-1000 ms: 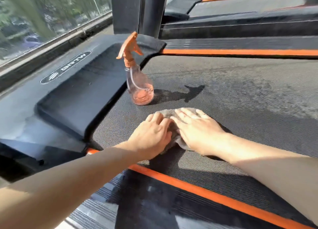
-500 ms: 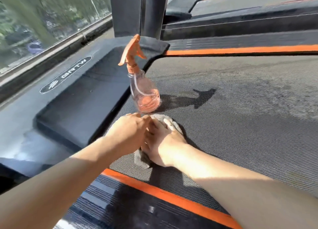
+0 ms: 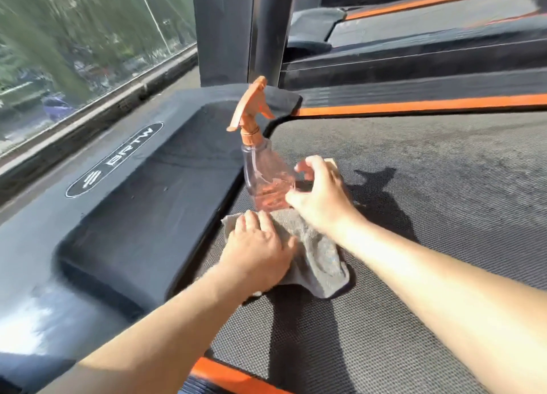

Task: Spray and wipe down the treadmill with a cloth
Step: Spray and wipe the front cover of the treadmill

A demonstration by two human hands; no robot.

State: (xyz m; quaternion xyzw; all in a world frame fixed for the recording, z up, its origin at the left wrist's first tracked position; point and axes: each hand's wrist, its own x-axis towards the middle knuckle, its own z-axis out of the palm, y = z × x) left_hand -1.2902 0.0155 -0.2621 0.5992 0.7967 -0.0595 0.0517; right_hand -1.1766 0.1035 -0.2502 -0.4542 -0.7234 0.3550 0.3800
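Note:
A clear spray bottle (image 3: 263,174) with an orange trigger head and a little pink liquid stands upright at the belt's front left corner. My right hand (image 3: 322,198) curls round its lower right side, thumb and fingertips on the plastic. A grey cloth (image 3: 319,260) lies crumpled on the dark treadmill belt (image 3: 429,186), just in front of the bottle. My left hand (image 3: 257,251) presses flat on the cloth's left part and covers it.
The black motor cover (image 3: 148,204) with a logo lies left of the belt. Orange side rails (image 3: 414,107) edge the belt. A dark upright post (image 3: 236,29) rises behind the bottle, a window (image 3: 74,38) is at far left, and another treadmill (image 3: 429,23) stands behind.
Both hands were pushing the cloth leftward across the belt toward the bottle. Now my right hand has left the cloth and wrapped round the bottle; my left hand stays on the cloth.

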